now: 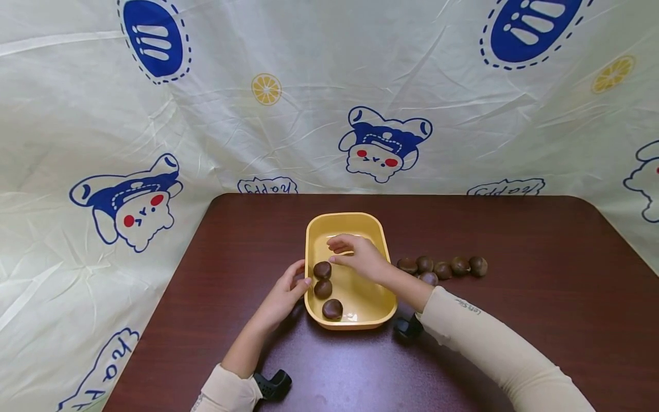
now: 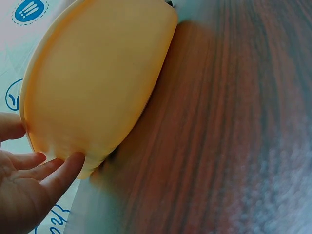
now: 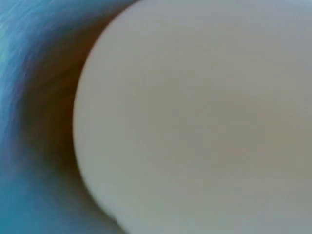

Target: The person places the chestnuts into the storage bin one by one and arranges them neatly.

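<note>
A yellow rectangular box [image 1: 360, 297] stands on the table with three chestnuts [image 1: 332, 309] along its left side. My left hand [image 1: 280, 294] holds the box's left wall, thumb at the rim and fingertips against the outside. The left wrist view shows these fingers [image 2: 63, 175] touching the wall. Over the inside of the box hovers my right hand [image 1: 360, 257], its thumb and fingers apart and nothing visible between them. Just right of the box lie several more chestnuts [image 1: 460, 266], partly behind the right forearm. A blurred pale surface fills most of the right wrist view.
The dark wood table [image 1: 247, 240] has rounded far corners. A pale printed cloth [image 1: 288, 137] hangs behind it and along its left side. Black wrist devices [image 1: 275, 384] sit at both cuffs, close to the tabletop.
</note>
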Demonstrator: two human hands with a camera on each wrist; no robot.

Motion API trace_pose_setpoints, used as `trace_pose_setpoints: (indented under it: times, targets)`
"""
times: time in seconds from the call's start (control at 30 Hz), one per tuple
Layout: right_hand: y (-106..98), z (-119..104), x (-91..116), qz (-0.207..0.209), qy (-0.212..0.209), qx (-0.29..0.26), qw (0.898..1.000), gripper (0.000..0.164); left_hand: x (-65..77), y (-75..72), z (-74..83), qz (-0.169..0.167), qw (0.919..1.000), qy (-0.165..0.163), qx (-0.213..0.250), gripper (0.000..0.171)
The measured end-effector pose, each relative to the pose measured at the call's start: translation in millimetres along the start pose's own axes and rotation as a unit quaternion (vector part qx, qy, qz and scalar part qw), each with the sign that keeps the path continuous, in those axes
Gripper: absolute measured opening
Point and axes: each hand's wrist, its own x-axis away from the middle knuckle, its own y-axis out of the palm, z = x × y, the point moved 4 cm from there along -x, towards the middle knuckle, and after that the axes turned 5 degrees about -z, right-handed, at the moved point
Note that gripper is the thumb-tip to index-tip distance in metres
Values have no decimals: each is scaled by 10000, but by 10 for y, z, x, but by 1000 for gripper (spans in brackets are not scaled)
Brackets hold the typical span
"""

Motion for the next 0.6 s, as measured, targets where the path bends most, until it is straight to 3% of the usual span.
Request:
trace_pose_setpoints:
  times: [0.1,0.17,0.33,0.6]
  targets:
    - [-139,-187,99,48,20,-50,10000,29,7,-1,6,66,10000,-43,42,46]
    - [-238,-194,141,90,76,-81,9999,31,13,-3,9,101,9999,-57,39,46]
    - [-516,-2,217,371,143,241,9989,34,8,-8,-1,116,9999,-34,18,46]
    - [-886,72,537,748,191,826,9936,33,5,-15,-6,62,9999,-29,-120,47]
